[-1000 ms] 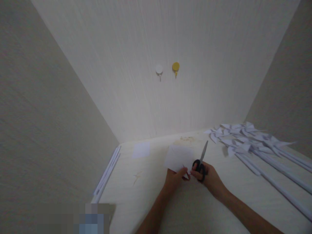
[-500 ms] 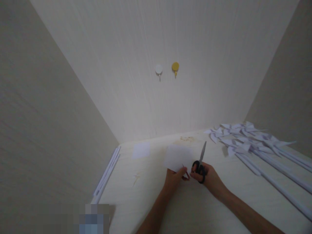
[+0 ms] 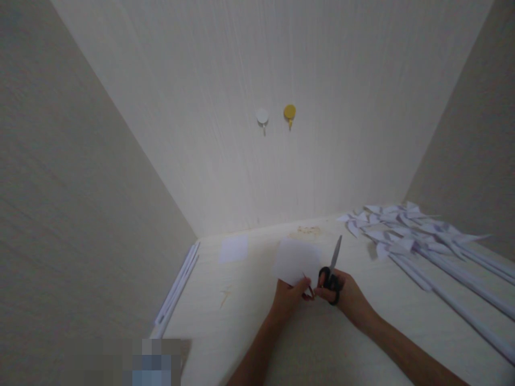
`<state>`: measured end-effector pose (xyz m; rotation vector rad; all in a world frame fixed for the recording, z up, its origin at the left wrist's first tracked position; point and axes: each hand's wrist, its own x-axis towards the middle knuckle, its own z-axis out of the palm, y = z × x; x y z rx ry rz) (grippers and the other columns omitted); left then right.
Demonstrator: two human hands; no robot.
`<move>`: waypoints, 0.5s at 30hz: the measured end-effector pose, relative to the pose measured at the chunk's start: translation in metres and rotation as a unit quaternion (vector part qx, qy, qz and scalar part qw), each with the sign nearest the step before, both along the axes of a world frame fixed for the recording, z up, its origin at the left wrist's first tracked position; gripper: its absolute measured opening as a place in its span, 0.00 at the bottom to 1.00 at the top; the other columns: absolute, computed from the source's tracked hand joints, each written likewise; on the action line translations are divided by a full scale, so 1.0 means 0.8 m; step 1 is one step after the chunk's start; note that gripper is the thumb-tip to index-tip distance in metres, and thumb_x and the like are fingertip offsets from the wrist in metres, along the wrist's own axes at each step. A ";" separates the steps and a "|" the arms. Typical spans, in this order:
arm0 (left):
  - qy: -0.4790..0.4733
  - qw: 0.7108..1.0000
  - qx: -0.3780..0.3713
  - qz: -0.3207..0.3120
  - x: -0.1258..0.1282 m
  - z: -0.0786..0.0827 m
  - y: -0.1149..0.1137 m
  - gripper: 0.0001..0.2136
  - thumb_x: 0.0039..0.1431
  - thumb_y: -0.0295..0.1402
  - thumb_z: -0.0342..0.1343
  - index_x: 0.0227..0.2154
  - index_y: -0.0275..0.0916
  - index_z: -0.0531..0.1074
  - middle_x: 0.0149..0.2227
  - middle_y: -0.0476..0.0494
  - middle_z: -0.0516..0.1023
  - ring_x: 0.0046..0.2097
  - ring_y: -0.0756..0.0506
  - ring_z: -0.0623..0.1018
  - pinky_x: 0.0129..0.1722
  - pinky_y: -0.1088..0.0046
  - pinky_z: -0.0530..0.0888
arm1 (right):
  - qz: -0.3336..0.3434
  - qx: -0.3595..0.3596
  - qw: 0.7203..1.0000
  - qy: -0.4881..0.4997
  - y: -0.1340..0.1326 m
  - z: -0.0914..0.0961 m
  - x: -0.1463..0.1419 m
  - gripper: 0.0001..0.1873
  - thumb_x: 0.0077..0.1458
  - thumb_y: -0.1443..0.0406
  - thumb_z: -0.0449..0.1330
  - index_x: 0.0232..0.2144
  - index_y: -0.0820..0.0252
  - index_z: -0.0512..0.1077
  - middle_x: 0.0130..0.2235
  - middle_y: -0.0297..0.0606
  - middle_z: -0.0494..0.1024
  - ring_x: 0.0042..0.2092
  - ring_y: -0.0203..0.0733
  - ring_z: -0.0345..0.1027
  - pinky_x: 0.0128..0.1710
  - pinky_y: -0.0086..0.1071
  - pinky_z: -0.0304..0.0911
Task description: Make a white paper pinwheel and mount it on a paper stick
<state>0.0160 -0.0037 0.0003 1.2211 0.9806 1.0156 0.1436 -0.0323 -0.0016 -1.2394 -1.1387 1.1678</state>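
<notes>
My left hand (image 3: 292, 294) pinches the near edge of a white sheet of paper (image 3: 296, 258), fingers closed at its lower right corner. In my right hand (image 3: 341, 288) is a pair of scissors (image 3: 335, 260) with black handles, the blades pointing up and away from me. My right thumb and fingertip come together close to my left fingertips, by a thin dark reddish strip at the paper's corner; I cannot make out exactly what it is. The scissor blades stand to the right of the sheet, apart from it.
On the right lie several white paper pinwheels (image 3: 398, 244) with rolled paper sticks (image 3: 462, 305). More paper rolls (image 3: 177, 287) lie along the left edge. A small paper square (image 3: 234, 249) is at the back left. Thin tan scraps (image 3: 309, 230) lie near the wall, with others (image 3: 226, 295) at left.
The sheet and both hands have shifted very slightly to the right, with the paper tilting a little. The scissors stay in my right hand. Little else differs.
</notes>
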 end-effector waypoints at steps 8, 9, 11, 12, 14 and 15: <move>0.024 1.000 0.019 -0.001 -0.002 -0.005 0.002 0.04 0.41 0.30 0.53 0.18 0.35 0.70 0.16 0.49 0.70 0.17 0.52 0.69 0.16 0.78 0.66 | 0.015 0.020 1.000 0.002 0.000 -0.007 0.002 0.13 0.30 0.64 0.62 0.16 0.61 0.60 0.16 0.27 0.63 0.19 0.29 0.52 0.18 0.24 0.48; 0.027 0.999 0.023 0.003 -0.002 -0.005 0.001 0.04 0.40 0.30 0.54 0.17 0.35 0.69 0.16 0.49 0.70 0.17 0.52 0.68 0.16 0.78 0.66 | 0.015 0.023 1.000 0.004 0.001 -0.009 0.002 0.13 0.31 0.64 0.62 0.17 0.61 0.59 0.16 0.27 0.63 0.19 0.29 0.52 0.19 0.25 0.48; 0.034 0.999 0.030 0.012 -0.001 -0.005 0.001 0.04 0.39 0.30 0.54 0.16 0.35 0.69 0.16 0.49 0.70 0.17 0.52 0.68 0.16 0.79 0.65 | 0.009 0.027 1.000 0.008 0.002 -0.012 0.002 0.13 0.32 0.63 0.62 0.17 0.60 0.59 0.16 0.27 0.63 0.20 0.30 0.52 0.19 0.25 0.48; 0.037 0.999 0.031 0.017 -0.001 -0.005 0.001 0.04 0.38 0.30 0.55 0.16 0.36 0.69 0.16 0.49 0.70 0.18 0.53 0.67 0.16 0.79 0.65 | 0.005 0.028 1.000 0.008 0.002 -0.013 0.002 0.13 0.32 0.62 0.62 0.17 0.60 0.59 0.16 0.27 0.62 0.20 0.30 0.52 0.19 0.25 0.48; 0.043 0.998 0.031 0.023 0.000 -0.004 0.001 0.04 0.38 0.30 0.55 0.16 0.36 0.70 0.17 0.48 0.71 0.18 0.53 0.67 0.16 0.79 0.64 | -0.005 0.031 0.999 0.007 0.003 -0.014 0.002 0.14 0.32 0.62 0.62 0.16 0.60 0.59 0.16 0.26 0.61 0.20 0.30 0.52 0.19 0.25 0.48; 0.045 0.998 0.031 0.029 0.000 -0.004 0.001 0.04 0.38 0.30 0.55 0.16 0.35 0.70 0.17 0.48 0.71 0.18 0.53 0.67 0.15 0.79 0.64 | -0.011 0.032 0.999 0.007 0.003 -0.015 0.002 0.14 0.32 0.63 0.62 0.16 0.60 0.59 0.16 0.26 0.60 0.20 0.30 0.51 0.19 0.25 0.48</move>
